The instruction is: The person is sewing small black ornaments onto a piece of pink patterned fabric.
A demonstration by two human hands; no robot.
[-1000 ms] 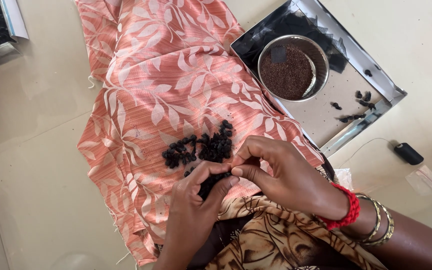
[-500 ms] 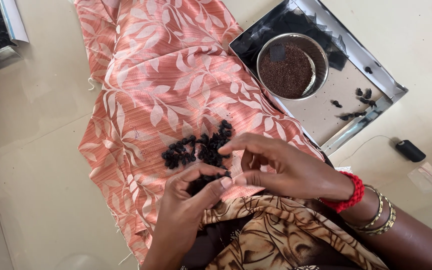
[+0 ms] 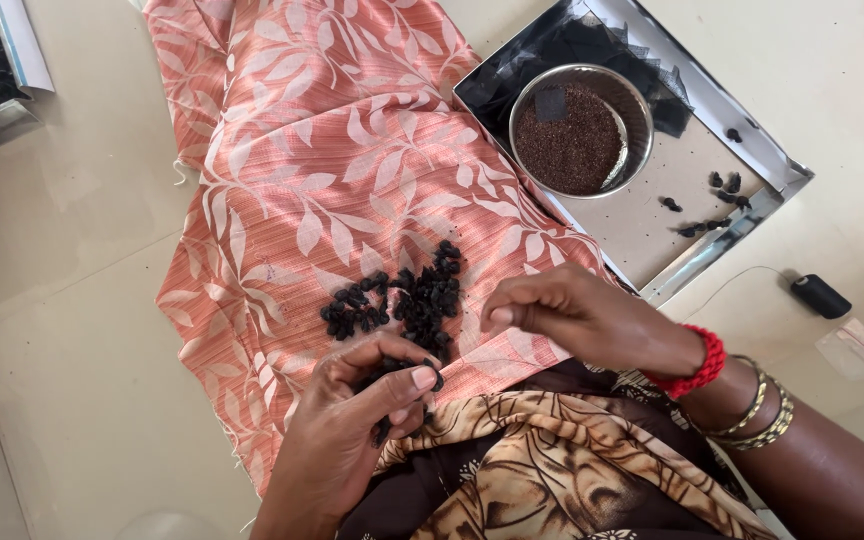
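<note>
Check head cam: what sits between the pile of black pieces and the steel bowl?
Head view: only the pink leaf-print cloth lies between the pile of black pieces and the steel bowl, then the rim of the metal tray holding the bowl.

Looks like a home, worked at floor level. Pale tiled floor (image 3: 72, 330), spread leaf-print cloth (image 3: 292, 180), steel tray (image 3: 752, 215) with bowl (image 3: 580, 130).

A loose heap of small black, wrinkled berries (image 3: 407, 300) lies on the peach leaf-print cloth (image 3: 322, 170), split into two touching clusters, the right one larger. A few more of the same berries sit cupped in the left hand (image 3: 352, 420), one pinched between thumb and forefinger just below the heap, at the cloth's lower edge.
</note>
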